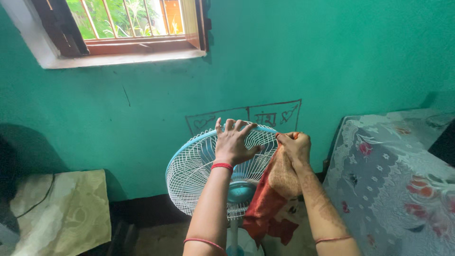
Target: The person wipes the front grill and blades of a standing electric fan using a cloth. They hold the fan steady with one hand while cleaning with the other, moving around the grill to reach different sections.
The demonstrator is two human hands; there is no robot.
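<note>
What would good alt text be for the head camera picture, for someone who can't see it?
A person's left hand rests flat on the top of a pedestal fan's white wire grille, while the right hand presses an orange-red cloth against the grille's edge. Behind is a green wall with a barred window; a flowered bedcover lies to the right.

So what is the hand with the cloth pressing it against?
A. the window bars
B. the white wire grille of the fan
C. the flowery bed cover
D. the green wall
B: the right hand bunches the orange-red cloth against the upper right edge of the fan grille, while the left hand lies spread on the grille's top.
</note>
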